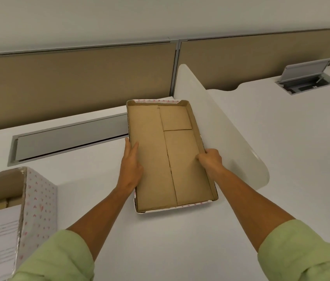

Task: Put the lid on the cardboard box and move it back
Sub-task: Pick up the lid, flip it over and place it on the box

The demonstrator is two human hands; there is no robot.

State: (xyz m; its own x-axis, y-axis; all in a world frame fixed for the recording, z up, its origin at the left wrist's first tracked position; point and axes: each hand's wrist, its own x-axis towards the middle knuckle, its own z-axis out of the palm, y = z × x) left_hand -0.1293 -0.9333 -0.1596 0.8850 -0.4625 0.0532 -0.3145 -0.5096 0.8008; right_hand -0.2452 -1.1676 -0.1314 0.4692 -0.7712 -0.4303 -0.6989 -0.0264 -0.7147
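Observation:
The cardboard lid (160,159) lies upside down on the white desk, its brown inside facing up and a white heart-patterned rim showing at its edges. My left hand (131,165) grips its left rim, thumb inside and fingers along the outside. My right hand (209,160) is closed over the right rim. The open cardboard box (38,199), white with pink hearts, stands at the lower left, apart from the lid, with white paper and brown items inside.
A white curved divider panel (231,138) stands right beside the lid. A grey cable-tray cover (69,138) is set into the desk behind the box. Tan partition walls (79,82) close the back. An open cable hatch (306,78) sits on the neighbouring desk.

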